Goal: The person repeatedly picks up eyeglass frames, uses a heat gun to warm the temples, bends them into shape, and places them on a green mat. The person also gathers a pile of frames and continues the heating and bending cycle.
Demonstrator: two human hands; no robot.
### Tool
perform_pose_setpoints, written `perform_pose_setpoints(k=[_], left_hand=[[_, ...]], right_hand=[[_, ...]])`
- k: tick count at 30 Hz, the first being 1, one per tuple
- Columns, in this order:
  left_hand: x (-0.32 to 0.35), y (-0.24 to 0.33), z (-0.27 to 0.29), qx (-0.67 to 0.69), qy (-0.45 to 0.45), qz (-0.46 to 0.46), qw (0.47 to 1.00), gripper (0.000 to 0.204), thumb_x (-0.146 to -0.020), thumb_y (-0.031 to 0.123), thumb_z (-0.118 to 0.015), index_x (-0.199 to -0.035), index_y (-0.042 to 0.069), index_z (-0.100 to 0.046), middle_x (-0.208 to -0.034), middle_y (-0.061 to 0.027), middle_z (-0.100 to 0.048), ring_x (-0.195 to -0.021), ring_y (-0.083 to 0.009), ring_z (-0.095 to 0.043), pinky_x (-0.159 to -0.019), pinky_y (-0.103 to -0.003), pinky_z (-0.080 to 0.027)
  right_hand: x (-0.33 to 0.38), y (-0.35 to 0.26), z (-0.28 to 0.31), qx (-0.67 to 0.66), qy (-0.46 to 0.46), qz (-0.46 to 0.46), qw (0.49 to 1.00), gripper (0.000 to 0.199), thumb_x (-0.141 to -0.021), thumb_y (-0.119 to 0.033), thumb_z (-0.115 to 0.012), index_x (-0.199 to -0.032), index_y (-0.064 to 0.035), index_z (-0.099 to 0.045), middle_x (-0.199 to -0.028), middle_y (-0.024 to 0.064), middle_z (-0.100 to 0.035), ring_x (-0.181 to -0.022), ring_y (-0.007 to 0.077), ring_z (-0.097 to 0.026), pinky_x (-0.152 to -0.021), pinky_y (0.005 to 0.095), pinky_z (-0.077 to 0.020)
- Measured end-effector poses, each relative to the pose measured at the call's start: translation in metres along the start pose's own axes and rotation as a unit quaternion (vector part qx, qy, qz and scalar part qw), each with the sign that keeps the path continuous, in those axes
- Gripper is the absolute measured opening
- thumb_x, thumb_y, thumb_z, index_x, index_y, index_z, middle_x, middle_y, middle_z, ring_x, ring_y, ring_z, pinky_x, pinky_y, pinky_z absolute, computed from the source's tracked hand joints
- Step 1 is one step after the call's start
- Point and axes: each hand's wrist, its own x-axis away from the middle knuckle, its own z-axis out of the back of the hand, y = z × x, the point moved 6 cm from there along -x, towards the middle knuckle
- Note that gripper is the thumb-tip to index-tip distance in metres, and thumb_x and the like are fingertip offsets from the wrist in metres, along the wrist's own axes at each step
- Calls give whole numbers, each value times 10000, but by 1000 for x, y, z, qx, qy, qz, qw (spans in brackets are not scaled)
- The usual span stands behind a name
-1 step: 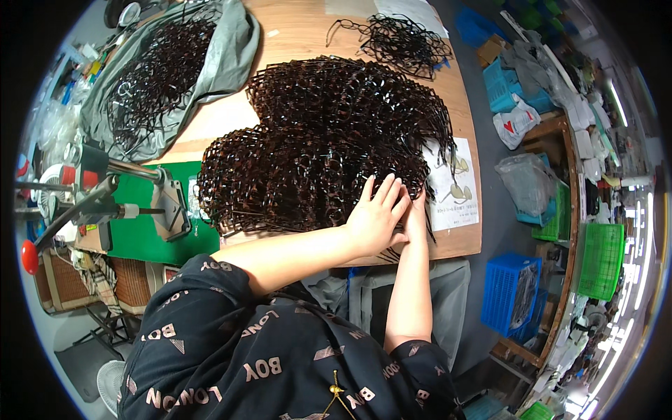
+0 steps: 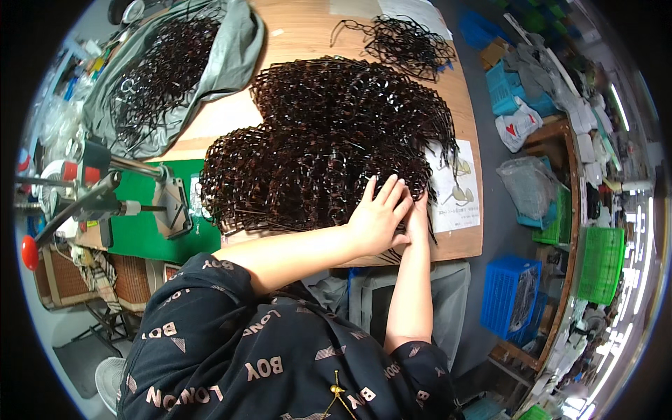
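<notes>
Dark brown, glossy eyeglass frames (image 2: 301, 168) are stacked in dense rows in the middle of the wooden table (image 2: 455, 245). My left hand (image 2: 381, 215) lies across the near right end of the stack, its fingers stretched out over the frames. My right hand (image 2: 418, 218) is upright against the right end of the same stack, beside my left hand. The left hand partly covers it, and its fingers are mostly hidden, so I cannot see whether they grip a frame. A few thin temples stick out below my hands.
More frames lie on a grey cloth (image 2: 234, 52) at far left and in a loose black heap (image 2: 409, 45) at far right. A printed sheet (image 2: 458, 210) is right of the stack. A lever press with a red knob (image 2: 29, 255) stands left, by a green mat (image 2: 136, 234).
</notes>
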Motion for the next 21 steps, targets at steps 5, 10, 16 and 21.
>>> perform_pose_setpoints(k=[5, 10, 16, 21], left_hand=[[7, -11, 12, 76, 30, -15, 997, 746, -766, 513, -620, -1307, 37, -427, -1400, -242, -316, -1347, -388, -215, -1073, -567, -161], [36, -44, 50, 11, 92, 75, 993, 690, -778, 464, -625, -1301, 51, -446, -1431, -249, -252, -1362, -394, -173, -1057, -602, -138], [57, -77, 52, 34, 112, 144, 983, 758, -787, 514, -601, -1348, 54, -379, -1447, -259, -199, -1364, -408, -148, -1050, -616, -138], [59, -81, 55, 86, 107, 126, 983, 796, -784, 568, -579, -1354, 51, -375, -1451, -255, -193, -1368, -399, -141, -1063, -605, -125]], right_hand=[[-4, 4, 5, 39, -1, 11, 999, 602, -913, -123, -531, -1415, -130, -198, -1349, 99, -404, -1205, 217, -436, -993, 368, -383], [-8, 5, 11, 93, 28, 41, 994, 637, -894, -155, -584, -1416, -66, -232, -1393, 104, -372, -1255, 213, -377, -1054, 354, -292], [-5, 1, 5, 115, 39, 39, 992, 625, -892, -170, -589, -1408, -68, -252, -1390, 94, -382, -1253, 219, -379, -1049, 357, -300], [-6, 2, 6, 127, 19, 42, 991, 604, -909, -195, -568, -1412, -85, -252, -1391, 72, -380, -1247, 208, -384, -1050, 355, -296]])
